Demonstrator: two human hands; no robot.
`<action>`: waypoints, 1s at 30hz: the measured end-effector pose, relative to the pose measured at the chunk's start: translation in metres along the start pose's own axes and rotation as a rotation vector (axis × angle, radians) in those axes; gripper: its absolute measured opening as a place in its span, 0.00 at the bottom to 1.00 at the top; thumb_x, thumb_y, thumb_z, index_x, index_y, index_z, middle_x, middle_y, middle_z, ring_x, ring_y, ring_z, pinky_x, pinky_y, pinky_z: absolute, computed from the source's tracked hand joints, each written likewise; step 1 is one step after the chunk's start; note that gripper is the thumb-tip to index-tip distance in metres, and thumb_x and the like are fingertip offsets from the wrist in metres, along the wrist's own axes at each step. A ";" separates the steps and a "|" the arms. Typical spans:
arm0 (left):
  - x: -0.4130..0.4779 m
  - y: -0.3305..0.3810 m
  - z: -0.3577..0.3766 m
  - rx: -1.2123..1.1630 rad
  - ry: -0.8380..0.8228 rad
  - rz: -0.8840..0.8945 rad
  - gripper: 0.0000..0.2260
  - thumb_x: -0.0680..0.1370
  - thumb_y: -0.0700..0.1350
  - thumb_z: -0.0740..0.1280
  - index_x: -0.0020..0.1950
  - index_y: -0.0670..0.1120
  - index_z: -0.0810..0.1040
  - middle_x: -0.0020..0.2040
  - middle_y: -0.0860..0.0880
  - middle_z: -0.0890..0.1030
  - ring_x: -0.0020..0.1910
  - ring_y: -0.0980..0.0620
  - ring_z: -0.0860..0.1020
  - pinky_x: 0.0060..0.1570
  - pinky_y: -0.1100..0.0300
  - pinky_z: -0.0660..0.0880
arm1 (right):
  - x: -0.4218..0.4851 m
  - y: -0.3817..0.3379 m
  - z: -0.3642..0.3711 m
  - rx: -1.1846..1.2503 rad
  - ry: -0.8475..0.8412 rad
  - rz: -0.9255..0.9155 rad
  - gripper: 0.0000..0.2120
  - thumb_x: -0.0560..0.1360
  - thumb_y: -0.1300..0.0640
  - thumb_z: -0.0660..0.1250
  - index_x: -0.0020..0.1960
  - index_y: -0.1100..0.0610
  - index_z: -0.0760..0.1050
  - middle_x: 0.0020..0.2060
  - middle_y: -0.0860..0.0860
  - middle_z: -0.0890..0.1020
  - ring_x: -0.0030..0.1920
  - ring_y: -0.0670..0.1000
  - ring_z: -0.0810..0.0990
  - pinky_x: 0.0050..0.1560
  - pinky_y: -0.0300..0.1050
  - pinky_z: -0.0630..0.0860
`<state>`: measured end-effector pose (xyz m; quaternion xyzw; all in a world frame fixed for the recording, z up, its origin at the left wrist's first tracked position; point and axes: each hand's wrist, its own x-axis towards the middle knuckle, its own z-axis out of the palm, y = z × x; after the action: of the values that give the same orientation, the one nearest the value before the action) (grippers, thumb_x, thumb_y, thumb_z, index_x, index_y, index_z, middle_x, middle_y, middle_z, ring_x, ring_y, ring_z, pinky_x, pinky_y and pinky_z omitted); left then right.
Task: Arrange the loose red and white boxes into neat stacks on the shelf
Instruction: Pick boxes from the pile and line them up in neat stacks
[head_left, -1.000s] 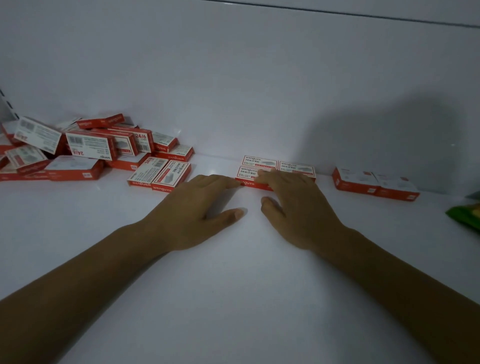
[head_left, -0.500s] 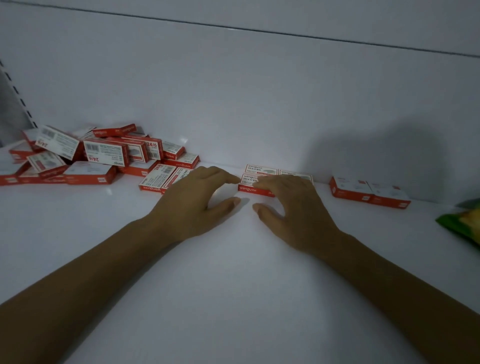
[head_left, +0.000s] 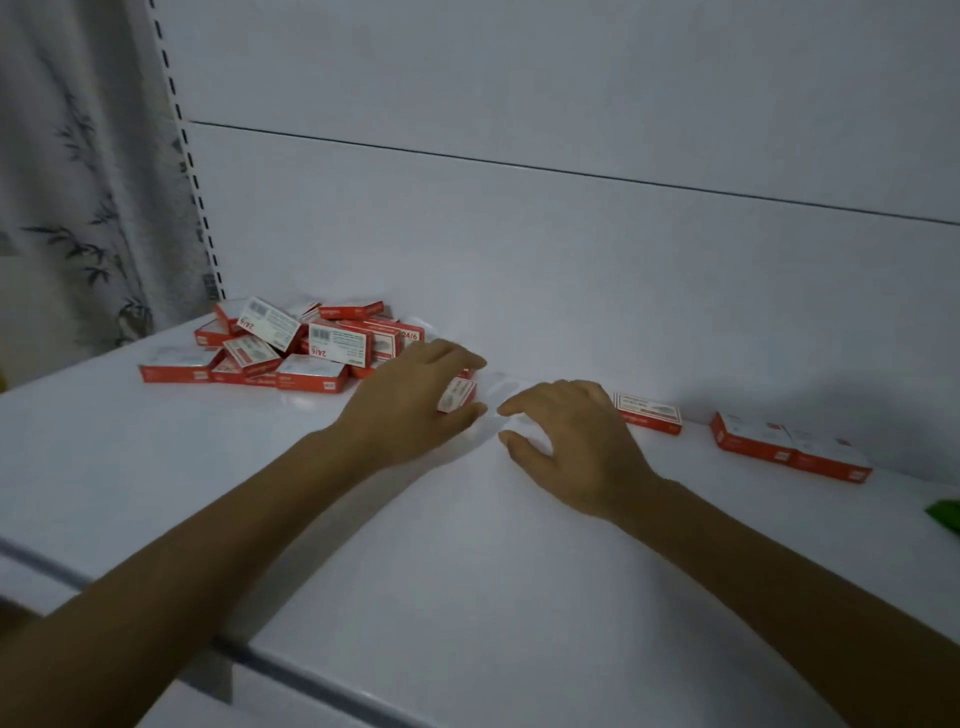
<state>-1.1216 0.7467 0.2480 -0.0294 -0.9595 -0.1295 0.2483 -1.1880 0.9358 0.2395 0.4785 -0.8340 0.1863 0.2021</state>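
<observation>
Left hand (head_left: 415, 402) curled round small red and white box (head_left: 458, 396), thumb on near side, fingers on far side, at right end of loose pile (head_left: 291, 345). Right hand (head_left: 571, 441) just beside it, low over white shelf (head_left: 467, 545), fingers loosely bent, grasping nothing. Flat boxes (head_left: 649, 414) lay beyond right hand by back wall. Another row (head_left: 789, 449) lay further right. Green packet (head_left: 946, 515) at right edge.

left hand (head_left: 410, 402) gripping, right hand (head_left: 574, 441) relaxed open
</observation>
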 end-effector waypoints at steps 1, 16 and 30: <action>-0.007 -0.005 -0.005 0.015 0.008 0.002 0.21 0.75 0.55 0.66 0.67 0.51 0.71 0.65 0.51 0.74 0.61 0.50 0.72 0.54 0.57 0.71 | 0.007 -0.007 0.002 -0.013 -0.021 -0.009 0.14 0.73 0.48 0.63 0.53 0.53 0.78 0.49 0.48 0.82 0.49 0.51 0.79 0.56 0.48 0.68; -0.058 -0.039 -0.004 -0.005 0.025 -0.076 0.26 0.75 0.57 0.65 0.69 0.49 0.67 0.66 0.52 0.71 0.64 0.52 0.68 0.58 0.58 0.70 | 0.051 -0.048 0.044 -0.166 -0.231 0.067 0.26 0.76 0.39 0.56 0.68 0.52 0.64 0.63 0.52 0.71 0.61 0.53 0.69 0.56 0.47 0.71; -0.053 -0.042 -0.002 -0.052 -0.050 -0.053 0.26 0.73 0.63 0.60 0.66 0.49 0.70 0.62 0.52 0.74 0.58 0.53 0.71 0.52 0.54 0.74 | 0.047 -0.019 0.040 0.324 -0.349 0.184 0.30 0.72 0.48 0.69 0.70 0.52 0.63 0.63 0.49 0.73 0.62 0.49 0.72 0.62 0.45 0.69</action>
<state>-1.0790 0.7058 0.2139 -0.0137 -0.9622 -0.1602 0.2200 -1.1992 0.8729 0.2318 0.4517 -0.8555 0.2495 -0.0420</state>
